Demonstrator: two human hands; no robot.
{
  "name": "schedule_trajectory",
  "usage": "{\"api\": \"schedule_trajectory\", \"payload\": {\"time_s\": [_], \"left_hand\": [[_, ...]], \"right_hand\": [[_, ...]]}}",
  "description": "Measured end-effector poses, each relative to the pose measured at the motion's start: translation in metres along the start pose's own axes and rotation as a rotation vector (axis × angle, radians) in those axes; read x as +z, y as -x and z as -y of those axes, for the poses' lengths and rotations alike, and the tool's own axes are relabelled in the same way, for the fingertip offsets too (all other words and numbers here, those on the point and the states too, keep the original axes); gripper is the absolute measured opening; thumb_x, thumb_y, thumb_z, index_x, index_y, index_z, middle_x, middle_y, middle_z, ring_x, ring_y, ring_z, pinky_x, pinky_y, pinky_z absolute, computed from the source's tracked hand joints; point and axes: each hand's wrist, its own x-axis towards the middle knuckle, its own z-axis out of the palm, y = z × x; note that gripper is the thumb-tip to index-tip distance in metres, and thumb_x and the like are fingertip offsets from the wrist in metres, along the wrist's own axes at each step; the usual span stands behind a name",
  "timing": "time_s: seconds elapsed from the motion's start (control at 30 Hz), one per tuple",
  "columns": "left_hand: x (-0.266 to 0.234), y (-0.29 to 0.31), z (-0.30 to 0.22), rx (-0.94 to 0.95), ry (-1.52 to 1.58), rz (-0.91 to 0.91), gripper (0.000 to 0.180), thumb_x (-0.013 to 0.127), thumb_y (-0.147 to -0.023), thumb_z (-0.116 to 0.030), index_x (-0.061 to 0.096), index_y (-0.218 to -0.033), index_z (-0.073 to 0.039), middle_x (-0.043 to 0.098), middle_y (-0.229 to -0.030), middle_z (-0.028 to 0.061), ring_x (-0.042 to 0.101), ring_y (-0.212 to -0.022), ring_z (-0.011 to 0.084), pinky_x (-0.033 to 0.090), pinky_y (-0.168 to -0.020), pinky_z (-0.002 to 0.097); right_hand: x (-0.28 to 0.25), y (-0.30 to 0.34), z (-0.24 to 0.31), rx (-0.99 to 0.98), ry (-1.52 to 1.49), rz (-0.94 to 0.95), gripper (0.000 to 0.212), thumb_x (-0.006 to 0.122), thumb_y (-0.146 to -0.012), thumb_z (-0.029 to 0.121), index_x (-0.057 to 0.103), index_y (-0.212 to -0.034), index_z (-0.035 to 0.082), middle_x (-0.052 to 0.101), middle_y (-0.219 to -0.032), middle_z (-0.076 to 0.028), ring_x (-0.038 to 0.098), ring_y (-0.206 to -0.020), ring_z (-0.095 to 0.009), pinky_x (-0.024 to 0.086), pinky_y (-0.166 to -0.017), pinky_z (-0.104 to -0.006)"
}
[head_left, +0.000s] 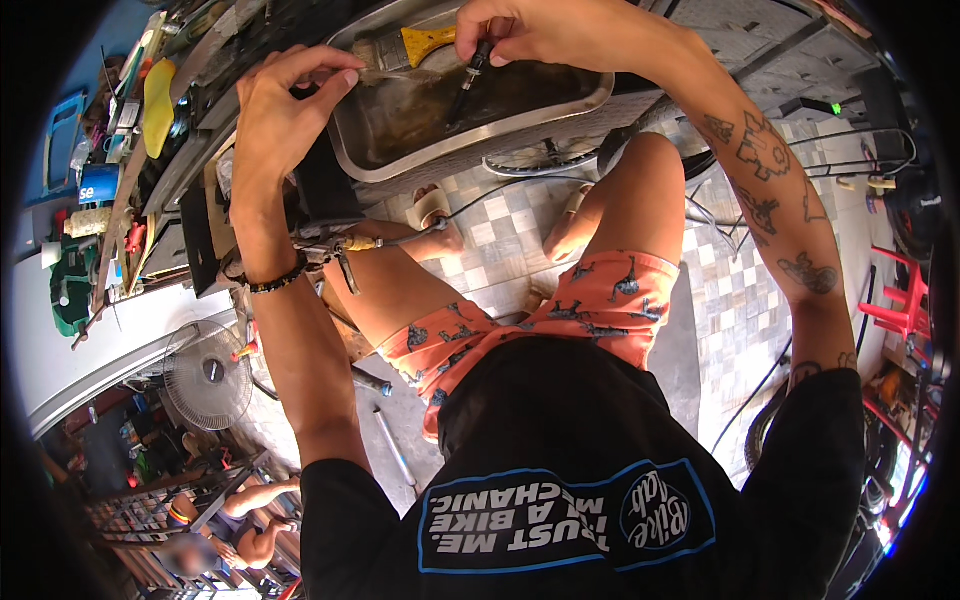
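A shallow metal tray (350,165) with dark, wet-looking residue lies in front of me. Over it my right hand (515,35) pinches the thicker upper end of a slim black rod-shaped part (468,90), whose narrow end points down toward the tray bottom. I cannot tell the part's exact kind. Beside that hand a paintbrush with a yellow handle (425,42) lies in the far part of the tray, bristles to the left. Above the tray's left rim hovers my left hand (285,105), thumb and forefinger curved toward each other with a slight gap; nothing shows between them.
Crowded shelving with tools and a yellow bottle-shaped item (158,108) stands at the left. A bicycle wheel (540,155) shows below the tray. A fan (208,370) and another person (235,530) are at lower left, a red plastic stool (900,300) at right. Cables cross the tiled floor.
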Motion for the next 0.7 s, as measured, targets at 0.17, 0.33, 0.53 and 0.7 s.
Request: {"api": "schedule_trajectory", "payload": {"time_s": [0.17, 0.33, 0.53, 0.7], "left_hand": [[-0.004, 0.002, -0.008, 0.115, -0.232, -0.026, 0.009, 0.082, -0.089, -0.018, 0.084, -0.098, -0.021, 0.07, -0.082, -0.0025, 0.067, -0.084, 0.0198, 0.039, -0.109, 0.0405], [0.001, -0.007, -0.011, 0.057, 0.109, 0.005, 0.012, 0.084, -0.09, -0.019, 0.085, -0.102, -0.016, 0.074, -0.086, 0.0025, 0.07, -0.087, 0.019, 0.054, -0.086, 0.0332], [0.012, -0.009, -0.014, 0.048, 0.07, -0.007, 0.011, 0.082, -0.091, -0.017, 0.086, -0.102, -0.018, 0.075, -0.088, 0.0012, 0.069, -0.087, 0.0179, 0.053, -0.086, 0.0337], [0.008, -0.011, -0.015, 0.08, 0.018, -0.032, 0.01, 0.082, -0.09, -0.017, 0.085, -0.099, -0.018, 0.075, -0.086, 0.0017, 0.068, -0.082, 0.0185, 0.052, -0.087, 0.0339]], "right_hand": [[0.002, -0.001, -0.004, 0.099, -0.039, 0.027, 0.023, 0.077, -0.093, -0.002, 0.078, -0.115, -0.003, 0.081, -0.101, -0.018, 0.078, -0.092, -0.027, 0.06, -0.084, -0.038], [0.005, -0.005, -0.006, 0.089, 0.001, 0.014, 0.022, 0.077, -0.094, 0.0, 0.078, -0.115, -0.002, 0.081, -0.099, -0.018, 0.078, -0.091, -0.026, 0.06, -0.083, -0.0385], [0.006, -0.004, -0.002, 0.028, 0.019, -0.019, 0.021, 0.077, -0.093, 0.0, 0.078, -0.113, -0.004, 0.081, -0.102, -0.021, 0.079, -0.094, -0.03, 0.06, -0.085, -0.039], [0.006, -0.006, 0.001, 0.032, 0.028, 0.0, 0.018, 0.076, -0.094, 0.0, 0.078, -0.11, -0.005, 0.08, -0.102, -0.023, 0.078, -0.095, -0.034, 0.059, -0.084, -0.0403]]}}
